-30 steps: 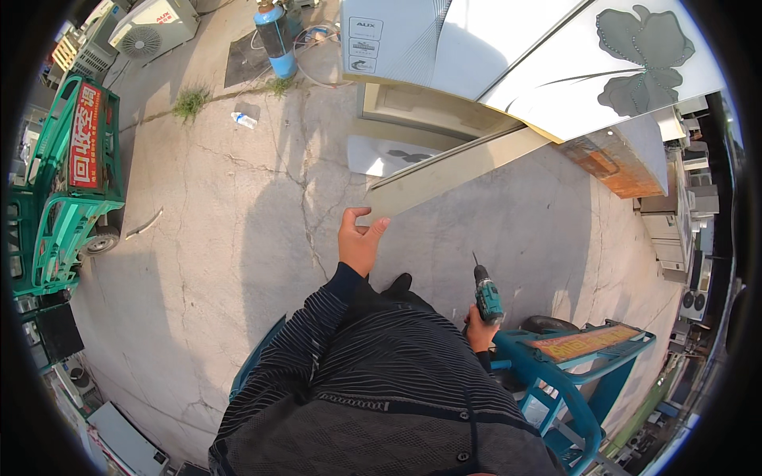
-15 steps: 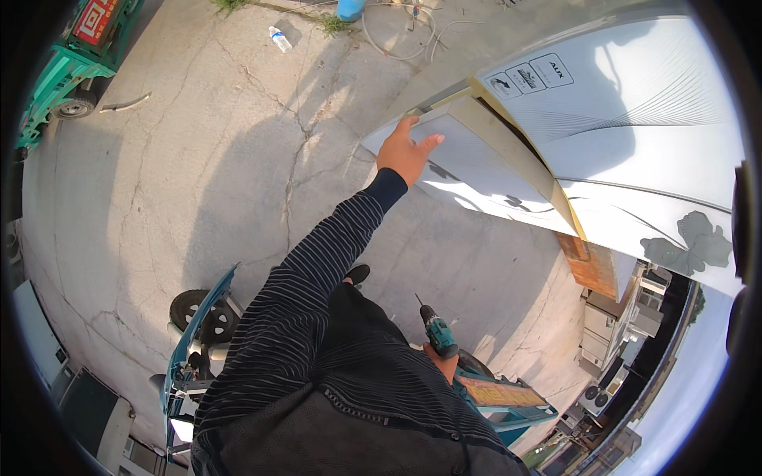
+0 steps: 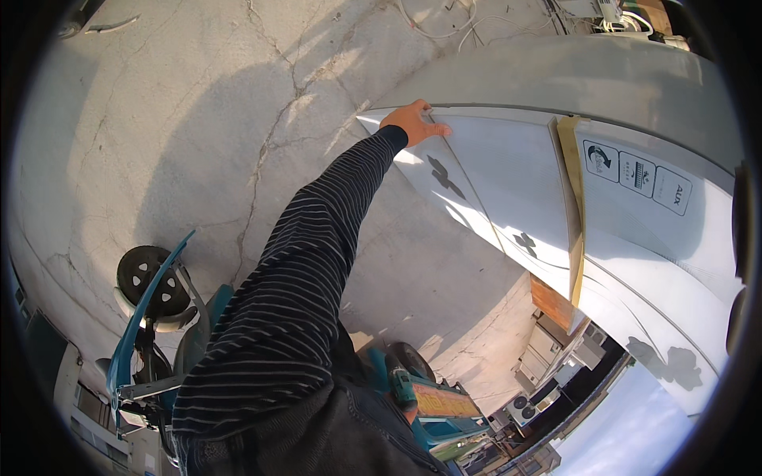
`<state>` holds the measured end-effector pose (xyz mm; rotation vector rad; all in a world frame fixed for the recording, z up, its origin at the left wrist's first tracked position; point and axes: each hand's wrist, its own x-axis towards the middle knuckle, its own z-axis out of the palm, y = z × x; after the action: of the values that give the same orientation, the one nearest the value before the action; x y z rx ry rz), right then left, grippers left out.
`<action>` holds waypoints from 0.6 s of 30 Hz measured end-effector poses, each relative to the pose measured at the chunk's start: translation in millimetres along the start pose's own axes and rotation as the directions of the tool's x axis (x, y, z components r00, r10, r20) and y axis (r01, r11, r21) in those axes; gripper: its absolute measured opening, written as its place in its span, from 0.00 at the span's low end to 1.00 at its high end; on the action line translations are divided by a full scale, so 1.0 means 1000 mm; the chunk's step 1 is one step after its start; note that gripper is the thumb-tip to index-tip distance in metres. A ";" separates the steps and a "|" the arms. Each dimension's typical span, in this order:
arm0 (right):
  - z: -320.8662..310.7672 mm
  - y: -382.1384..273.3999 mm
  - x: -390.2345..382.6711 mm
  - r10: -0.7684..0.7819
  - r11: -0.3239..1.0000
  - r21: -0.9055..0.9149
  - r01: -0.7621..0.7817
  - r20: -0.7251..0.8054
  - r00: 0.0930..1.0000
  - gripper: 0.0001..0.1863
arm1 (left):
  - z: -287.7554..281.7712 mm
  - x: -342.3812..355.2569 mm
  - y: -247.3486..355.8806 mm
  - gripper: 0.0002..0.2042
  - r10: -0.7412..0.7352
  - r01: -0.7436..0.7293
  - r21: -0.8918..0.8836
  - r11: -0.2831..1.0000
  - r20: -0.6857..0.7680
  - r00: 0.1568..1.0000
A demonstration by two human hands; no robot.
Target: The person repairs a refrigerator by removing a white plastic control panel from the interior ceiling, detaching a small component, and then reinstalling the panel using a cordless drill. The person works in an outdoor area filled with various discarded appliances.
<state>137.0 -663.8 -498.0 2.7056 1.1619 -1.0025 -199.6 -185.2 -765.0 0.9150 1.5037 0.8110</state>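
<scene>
A tall white air conditioner cabinet (image 3: 500, 159) with grey flower prints stretches from the middle to the right. My left hand (image 3: 411, 125) grips its far left end, fingers over the top edge and thumb on the white face. A yellowish strip (image 3: 573, 198) crosses the cabinet at a seam between that section and the wider front panel (image 3: 635, 230). Low by my body, my right hand (image 3: 410, 413) is closed on a teal and black cordless drill (image 3: 402, 389). My clothing and the framing hide much of that hand, and the drill's bit is not clearly seen.
At the lower left stands a teal wheeled vehicle with a black wheel (image 3: 155, 278). A teal frame with a yellow panel (image 3: 444, 401) is near the drill. Pale hose (image 3: 436, 32) lies at the far side on cracked concrete (image 3: 214, 174). Beyond stands an outdoor fan unit (image 3: 520, 410).
My left hand has closed over the cabinet's edge. The dark gap beside the yellowish strip no longer shows. The view has shifted, and the drill now sits lower, partly hidden.
</scene>
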 end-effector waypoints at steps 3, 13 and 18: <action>-0.008 -0.008 0.017 -0.036 0.996 -0.076 0.038 0.029 0.999 0.16 | 0.020 -0.018 -0.019 0.39 -0.065 0.053 -0.068 0.996 -0.185 0.981; -0.020 -0.034 0.063 -0.246 0.874 -0.387 0.294 0.170 0.954 0.14 | 0.106 -0.225 -0.107 0.32 -0.460 0.350 -0.406 0.844 -0.214 0.861; -0.035 -0.038 0.080 -0.391 0.839 -0.270 0.473 0.306 0.868 0.13 | 0.116 -0.244 -0.113 0.33 -0.492 0.362 -0.443 0.820 -0.223 0.841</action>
<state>172.2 -575.6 -507.7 2.0322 1.7557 -1.0163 -82.5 -454.2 -767.6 0.1219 1.6734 0.9002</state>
